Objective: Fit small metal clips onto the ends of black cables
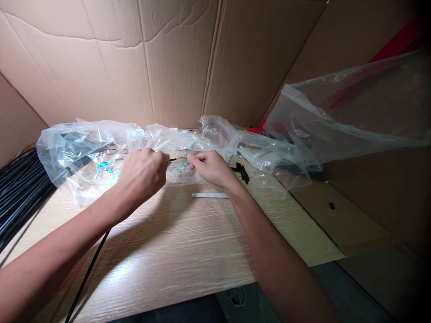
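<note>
My left hand (144,172) is closed around a black cable (88,273), which trails below the wrist to the front edge of the table. Its thin dark tip pokes out past my fingers toward the right. Facing it, my right hand (210,168) pinches with thumb and forefinger at the end of a fine wire (182,157) that runs from this tip. Behind and between the hands lies a clear plastic bag (183,172) with small shiny pieces in it. A flat whitish strip (209,195) rests on the table just below my right hand.
Crumpled clear plastic (90,157) lines the table's back. Several small black pieces (241,172) lie right of my right hand. A bundle of black cables (22,193) is at the left. Cardboard walls (168,67) enclose the wooden table (182,251).
</note>
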{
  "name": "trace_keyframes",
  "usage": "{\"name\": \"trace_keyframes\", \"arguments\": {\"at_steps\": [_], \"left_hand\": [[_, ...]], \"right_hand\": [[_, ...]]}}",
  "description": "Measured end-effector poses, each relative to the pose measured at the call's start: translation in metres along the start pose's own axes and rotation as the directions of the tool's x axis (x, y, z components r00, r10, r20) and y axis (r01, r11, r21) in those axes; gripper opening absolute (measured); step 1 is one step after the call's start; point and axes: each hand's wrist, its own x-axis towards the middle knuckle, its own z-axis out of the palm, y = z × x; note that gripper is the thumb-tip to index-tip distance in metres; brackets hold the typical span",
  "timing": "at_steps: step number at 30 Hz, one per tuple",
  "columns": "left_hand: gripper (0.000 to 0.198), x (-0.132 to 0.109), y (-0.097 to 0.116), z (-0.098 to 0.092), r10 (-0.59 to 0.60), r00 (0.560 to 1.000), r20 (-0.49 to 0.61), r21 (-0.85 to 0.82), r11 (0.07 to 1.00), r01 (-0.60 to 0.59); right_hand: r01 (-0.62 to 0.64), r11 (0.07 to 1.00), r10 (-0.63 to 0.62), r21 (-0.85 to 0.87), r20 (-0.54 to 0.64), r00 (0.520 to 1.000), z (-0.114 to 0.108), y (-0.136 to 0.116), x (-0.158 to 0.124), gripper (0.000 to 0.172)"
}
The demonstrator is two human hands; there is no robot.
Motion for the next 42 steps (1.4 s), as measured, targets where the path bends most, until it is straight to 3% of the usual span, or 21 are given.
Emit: {"name": "trace_keyframes", "arguments": {"at_steps": [42], "left_hand": [[0.048,-0.0013,0.0002,-0.0034,0.028,1.0,0.005,0.017,0.999,-0.028]], "right_hand": [[-0.021,0.999,0.02,0.027,0.046,0.999,-0.0038,-0.0018,-0.0005,0.05]]}}
